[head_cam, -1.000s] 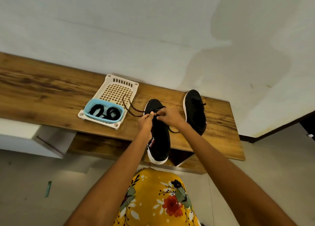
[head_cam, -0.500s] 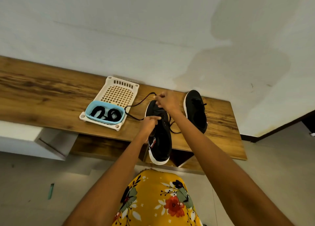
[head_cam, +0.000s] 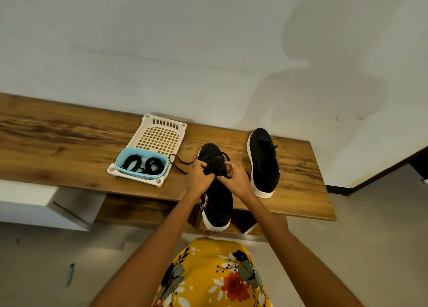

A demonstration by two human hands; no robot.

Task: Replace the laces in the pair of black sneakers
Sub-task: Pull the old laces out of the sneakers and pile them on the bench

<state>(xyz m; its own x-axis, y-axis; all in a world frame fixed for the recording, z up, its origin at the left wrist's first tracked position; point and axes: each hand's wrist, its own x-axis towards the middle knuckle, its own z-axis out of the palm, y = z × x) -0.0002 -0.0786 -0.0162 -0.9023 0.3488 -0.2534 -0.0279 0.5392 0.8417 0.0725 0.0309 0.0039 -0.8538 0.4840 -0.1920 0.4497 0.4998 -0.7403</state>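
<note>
Both hands, left point(head_cam: 199, 177) and right point(head_cam: 236, 179), pinch the lace point(head_cam: 183, 161) on the near sneaker point(head_cam: 216, 204); the far sneaker point(head_cam: 264, 163) seems untouched, so most work remains.

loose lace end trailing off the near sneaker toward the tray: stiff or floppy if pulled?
Probably floppy: the lace lies in a slack curve on the bench. Likely light, a thin cord beside the near sneaker. It may drag rather than lift cleanly, since both the left hand and the right hand grip at the eyelets.
</note>
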